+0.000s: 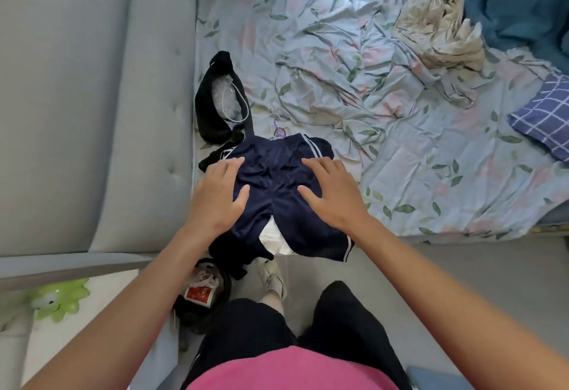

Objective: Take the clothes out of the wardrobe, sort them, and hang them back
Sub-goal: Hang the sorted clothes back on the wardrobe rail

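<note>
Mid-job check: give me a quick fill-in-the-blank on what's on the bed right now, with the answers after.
1. Both hands, the left hand and the right hand, press flat on the navy ____ with white side stripes.
2. A ____ garment peeks out from under the navy piece at the bed's edge.
3. The checked pillow is blue with ____ lines.
4. The bed sheet carries a print of green ____.

Answers: shorts; white; white; leaves

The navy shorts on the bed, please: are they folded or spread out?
Spread out. The navy shorts lie flat with both legs apart, the left hand and right hand pressing on them with straight fingers.
</note>
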Demonstrator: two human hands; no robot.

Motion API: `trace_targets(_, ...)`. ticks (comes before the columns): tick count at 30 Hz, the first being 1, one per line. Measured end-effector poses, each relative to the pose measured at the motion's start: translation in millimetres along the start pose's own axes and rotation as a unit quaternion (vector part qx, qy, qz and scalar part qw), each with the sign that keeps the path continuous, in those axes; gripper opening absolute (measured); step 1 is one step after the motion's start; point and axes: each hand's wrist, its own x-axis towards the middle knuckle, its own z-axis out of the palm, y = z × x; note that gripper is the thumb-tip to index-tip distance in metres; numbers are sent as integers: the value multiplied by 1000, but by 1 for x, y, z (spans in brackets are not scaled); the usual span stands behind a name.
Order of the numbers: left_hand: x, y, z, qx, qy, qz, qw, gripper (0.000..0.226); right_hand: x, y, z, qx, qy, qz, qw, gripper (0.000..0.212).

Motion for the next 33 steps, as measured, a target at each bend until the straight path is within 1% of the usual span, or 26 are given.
trace_targets(3, 46, -23, 22, 7, -20, 10, 1000, 59, 49, 16, 30, -14, -23, 1, 1000, 57)
trace_targets(5, 77, -39, 48, 29, -39, 38, 998, 59, 80, 38, 61, -18, -37, 8, 999, 56)
trace_targets(8, 122, -71, 100, 56, -70, 52, 995, 61, 119, 79, 116, -21, -82, 34, 996, 58)
trace_targets(11, 169, -113, 155, 94, -91, 68, 989, 64, 165, 118, 170, -22, -117, 28, 992, 62)
trace_targets(15, 229, -161, 213, 165, -132, 115, 971, 68, 234, 146, 219, -55, -121, -5, 991, 68)
trace_targets(18, 274, -176, 241, 182, -141, 107, 967, 71, 289, 155, 245, -71, -117, -19, 990, 70)
trace_targets(20, 300, -179, 258, 168, -147, 86, 971, 70, 314, 162, 262, -80, -121, -8, 989, 71)
trace_targets(23, 321, -180, 280, 152, -164, 61, 973, 65, 324, 174, 279, -108, -120, 5, 987, 65)
trace_targets(26, 317, -178, 294, 181, -166, 61, 967, 64, 308, 180, 285, -126, -92, -4, 988, 47)
trace_targets(30, 290, -176, 307, 175, -140, 71, 972, 56, 281, 188, 291, -126, -75, -10, 989, 33)
trace_targets(33, 272, -176, 314, 168, -110, 65, 978, 51, 271, 188, 293, -118, -47, -5, 992, 29)
